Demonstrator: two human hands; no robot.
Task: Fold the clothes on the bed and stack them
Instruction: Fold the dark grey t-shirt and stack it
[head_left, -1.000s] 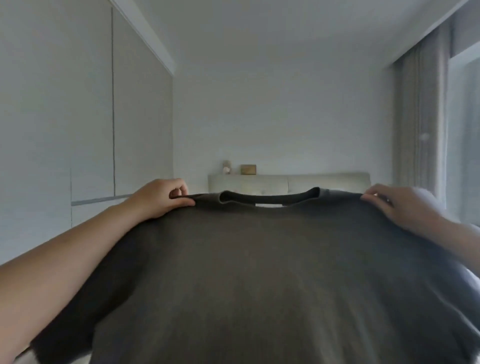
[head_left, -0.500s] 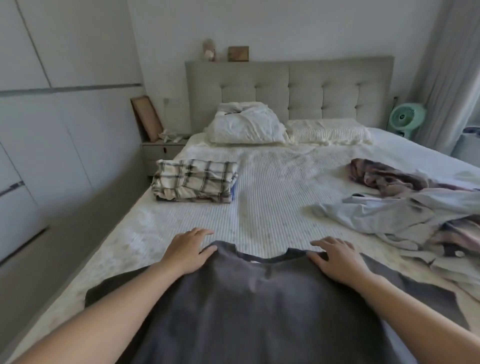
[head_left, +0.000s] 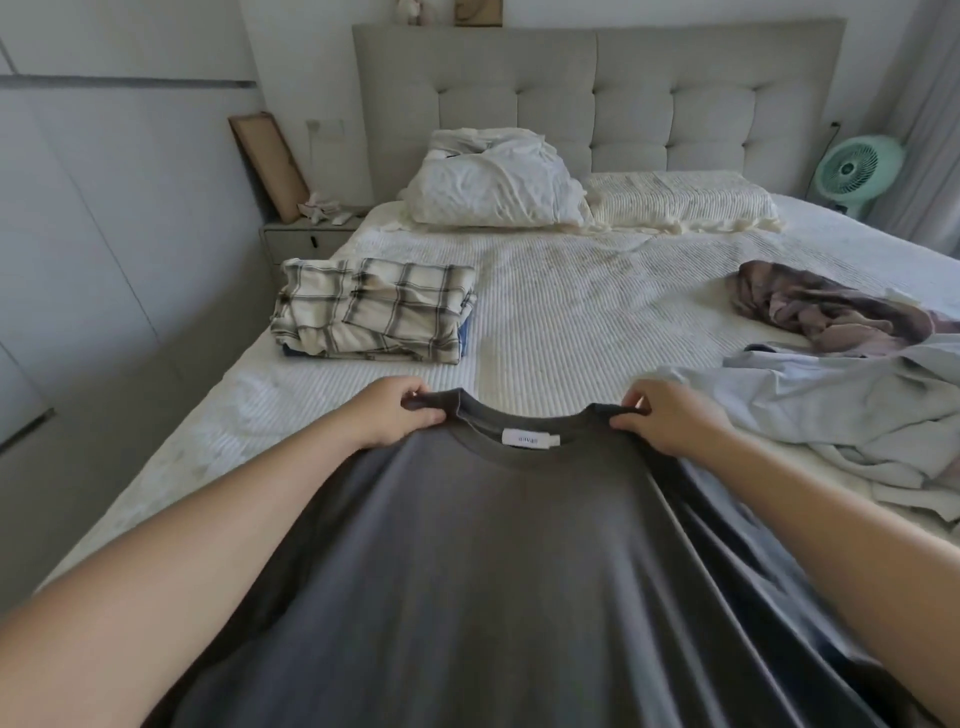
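You've got the dark grey t-shirt (head_left: 498, 561) spread over the near end of the bed (head_left: 571, 322), your left hand (head_left: 387, 418) and right hand (head_left: 670, 423) each pinching the fabric at the shoulder seams right beside the collar. That grip is narrow, so the sleeves can probably flop or bunch under when you fold. The loose pale blue garment (head_left: 831, 415) lies just beside your right hand, easy to snag along. And the plaid folded stack (head_left: 374, 309) sits well apart, so carrying over there could undo your fold.
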